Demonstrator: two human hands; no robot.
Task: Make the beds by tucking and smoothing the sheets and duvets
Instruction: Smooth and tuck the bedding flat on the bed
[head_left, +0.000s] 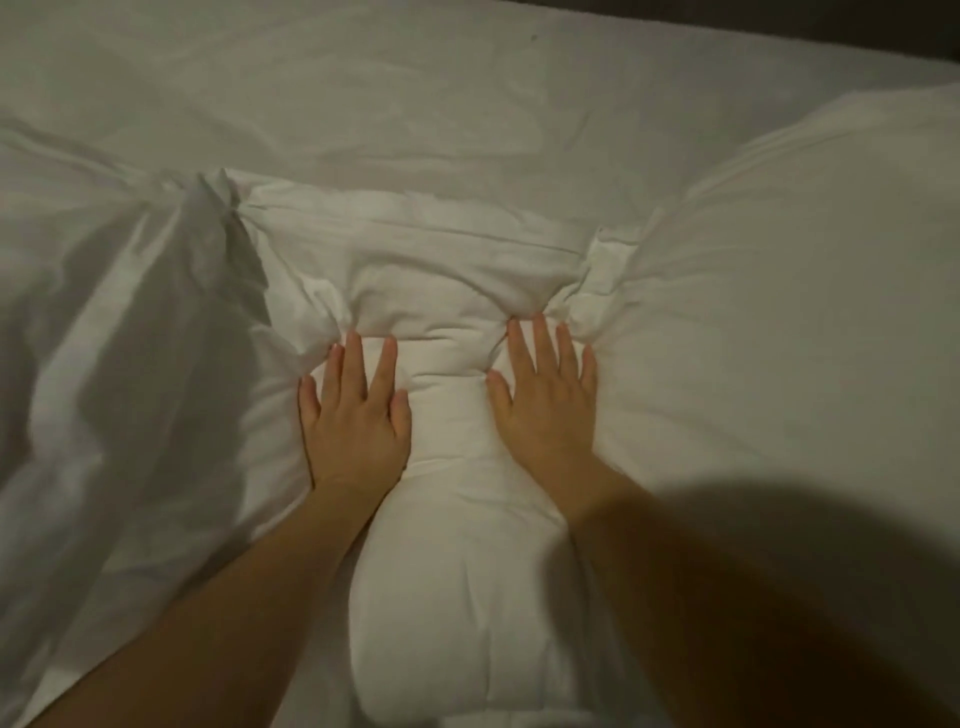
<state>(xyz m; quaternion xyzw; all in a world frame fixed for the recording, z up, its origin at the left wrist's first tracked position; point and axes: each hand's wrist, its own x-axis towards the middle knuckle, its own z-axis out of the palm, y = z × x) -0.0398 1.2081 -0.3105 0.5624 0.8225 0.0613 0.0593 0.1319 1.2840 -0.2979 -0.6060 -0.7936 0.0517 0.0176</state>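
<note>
A puffy white duvet (447, 571) lies bunched in front of me on the bed. My left hand (353, 421) presses flat on it with straight, spread fingers, left of a raised ridge of filling. My right hand (545, 400) presses flat on the other side of that ridge, fingers straight and pointing away from me. Both sets of fingertips reach a folded edge of the duvet, where the fabric puckers. Beyond the fold, the white bottom sheet (415, 104) stretches over the mattress with shallow creases.
A loose, crumpled fold of white cover (156, 312) lies heaped at the left. More swollen duvet (805, 286) rises at the right. A dark strip (883, 26) runs along the far right edge of the bed. A dark blurred shape (805, 623) hides the lower right corner.
</note>
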